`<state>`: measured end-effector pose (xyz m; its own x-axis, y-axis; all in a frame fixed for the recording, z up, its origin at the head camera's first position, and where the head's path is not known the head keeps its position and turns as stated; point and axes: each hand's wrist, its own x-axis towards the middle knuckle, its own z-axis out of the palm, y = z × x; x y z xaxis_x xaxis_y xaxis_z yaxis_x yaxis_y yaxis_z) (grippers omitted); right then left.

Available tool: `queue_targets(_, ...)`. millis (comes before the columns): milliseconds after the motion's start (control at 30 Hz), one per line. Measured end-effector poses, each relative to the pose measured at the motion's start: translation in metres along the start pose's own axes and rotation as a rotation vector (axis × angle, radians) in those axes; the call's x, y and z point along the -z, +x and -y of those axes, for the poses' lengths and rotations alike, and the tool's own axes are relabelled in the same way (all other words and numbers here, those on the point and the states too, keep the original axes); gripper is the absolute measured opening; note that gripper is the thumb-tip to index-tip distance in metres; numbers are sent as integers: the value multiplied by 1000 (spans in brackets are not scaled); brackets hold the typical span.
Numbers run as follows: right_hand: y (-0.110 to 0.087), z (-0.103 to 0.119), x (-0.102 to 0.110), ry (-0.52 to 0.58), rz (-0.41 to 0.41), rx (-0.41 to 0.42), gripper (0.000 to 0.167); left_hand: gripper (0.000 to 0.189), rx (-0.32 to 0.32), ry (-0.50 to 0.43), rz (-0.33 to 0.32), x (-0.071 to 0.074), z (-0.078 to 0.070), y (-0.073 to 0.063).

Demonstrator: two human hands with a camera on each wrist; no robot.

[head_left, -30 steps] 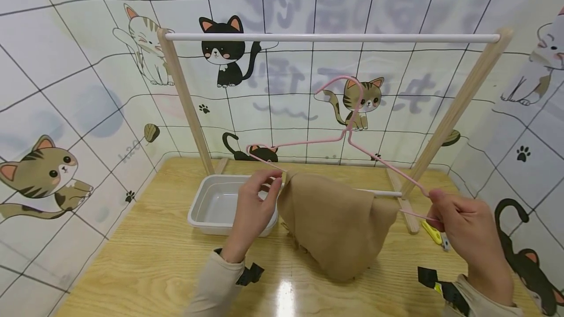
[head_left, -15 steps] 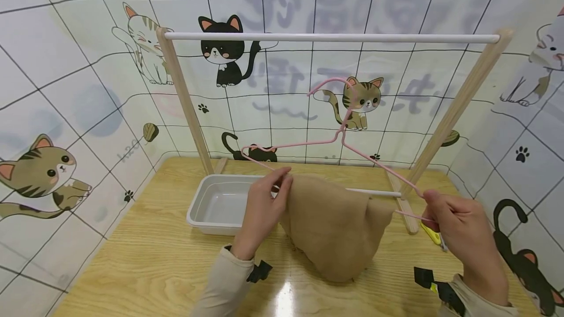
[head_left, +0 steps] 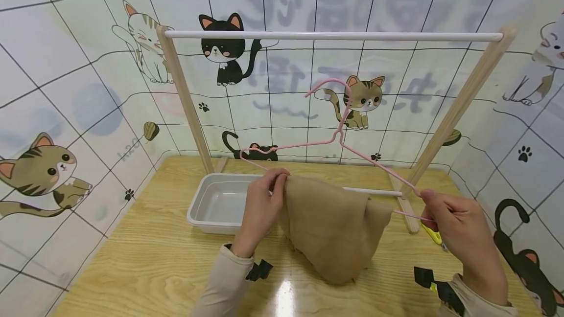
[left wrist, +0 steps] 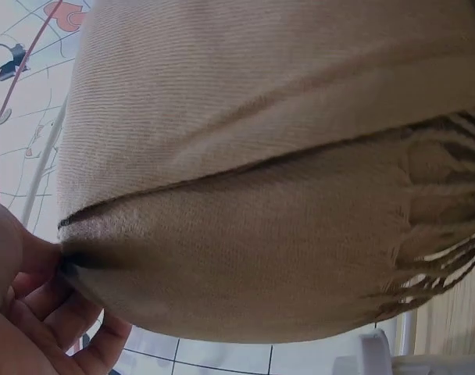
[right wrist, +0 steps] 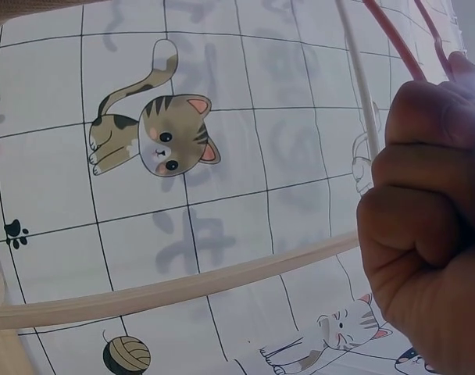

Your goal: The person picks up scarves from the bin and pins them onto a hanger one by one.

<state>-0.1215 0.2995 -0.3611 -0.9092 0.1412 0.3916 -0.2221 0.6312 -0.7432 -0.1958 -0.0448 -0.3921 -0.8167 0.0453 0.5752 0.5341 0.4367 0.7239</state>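
A tan fringed scarf (head_left: 330, 229) hangs folded over the lower bar of a pink wire hanger (head_left: 304, 146). My left hand (head_left: 263, 204) pinches the scarf's upper left edge between thumb and fingers, by the bar. In the left wrist view the scarf (left wrist: 253, 234) fills most of the picture, its fringe at the right, and my left hand (left wrist: 42, 312) holds its corner. My right hand (head_left: 462, 238) grips the right end of the hanger, fingers curled round the wire; the right wrist view shows that fist (right wrist: 425, 203). The hanger's hook points up and left.
Behind stands a wooden rack with a white top rail (head_left: 330, 36) and a lower white bar (head_left: 374, 192). A white plastic tub (head_left: 209, 227) sits on the wooden table (head_left: 145, 258) at left. A yellow cutter (head_left: 433, 234) lies by the rack's right foot, partly behind my right hand.
My left hand has moved slightly right and taken hold of the scarf's upper left edge. Hanger and right hand have shifted a little left.
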Motion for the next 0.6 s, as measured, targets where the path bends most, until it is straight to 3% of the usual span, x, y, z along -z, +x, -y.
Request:
queue_targets(333, 1, 0, -1, -11, 9, 16, 44, 21, 121, -112, -101, 2, 1, 0)
queue_targets(600, -1, 0, 2, -5, -8, -10, 44, 17, 144, -80, -153, 6, 9, 3)
